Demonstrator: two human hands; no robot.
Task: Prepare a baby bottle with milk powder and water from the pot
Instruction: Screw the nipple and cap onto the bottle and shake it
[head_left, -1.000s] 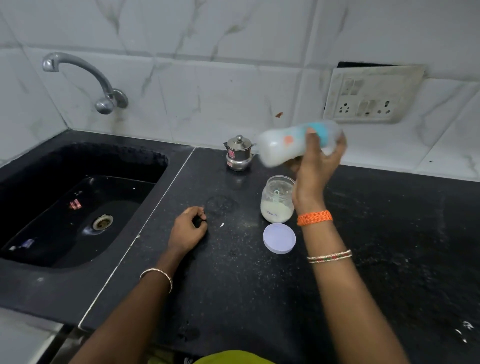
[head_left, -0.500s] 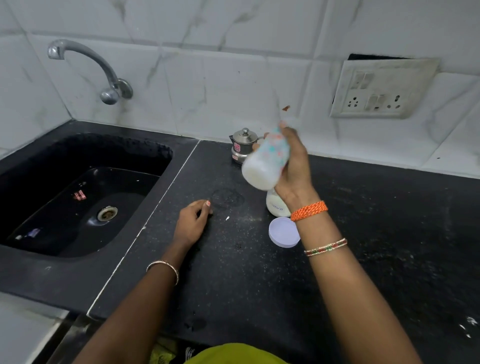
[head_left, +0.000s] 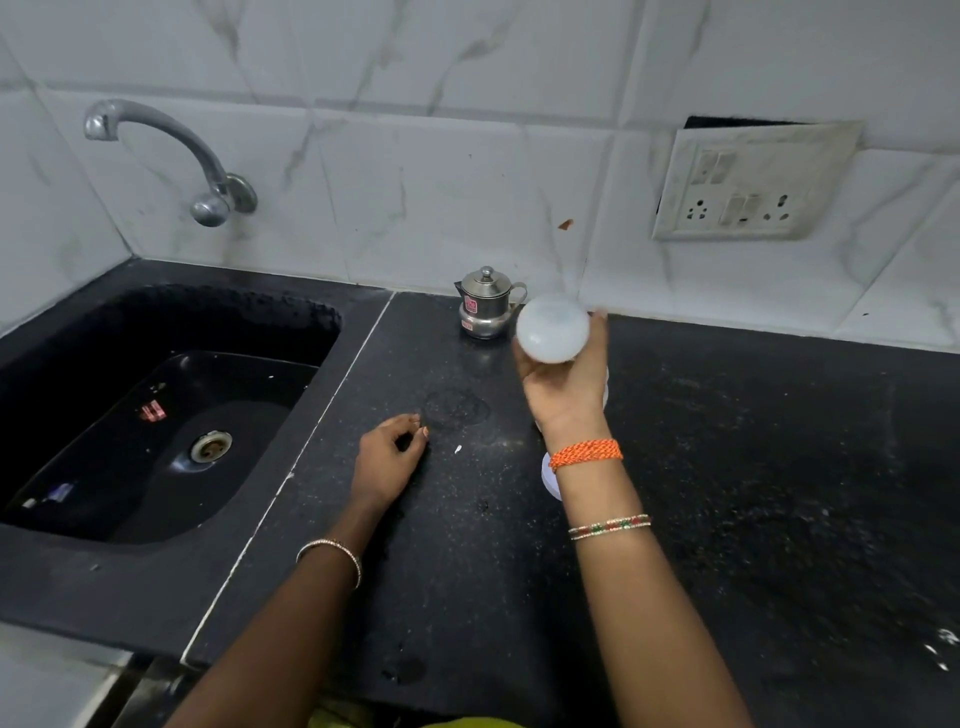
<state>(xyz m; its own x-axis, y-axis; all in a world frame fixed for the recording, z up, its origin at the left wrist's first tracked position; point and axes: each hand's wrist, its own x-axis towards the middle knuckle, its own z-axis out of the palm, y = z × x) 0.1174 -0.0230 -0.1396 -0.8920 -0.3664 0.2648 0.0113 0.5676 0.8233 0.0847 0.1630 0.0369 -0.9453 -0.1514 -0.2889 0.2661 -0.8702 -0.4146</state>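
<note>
My right hand (head_left: 563, 382) grips the baby bottle (head_left: 552, 327), held in the air with its round white base turned toward the camera; milky liquid fills it. A small steel pot (head_left: 485, 306) with a lid stands by the back wall, just left of the bottle. The milk powder jar is almost wholly hidden behind my right hand and wrist. Its white lid (head_left: 550, 475) lies flat on the counter, partly covered by my forearm. My left hand (head_left: 387, 457) rests on the black counter (head_left: 467, 571) with fingers loosely curled, holding nothing.
A black sink (head_left: 156, 415) with a drain fills the left side, and a steel tap (head_left: 166, 150) juts from the tiled wall above it. A switch and socket plate (head_left: 748, 182) is on the wall at the right. White specks dot the counter.
My right hand has swung the bottle from lying sideways, through a downward tilt, to base-first toward the camera. The left hand's fingers shifted slightly on the counter.
</note>
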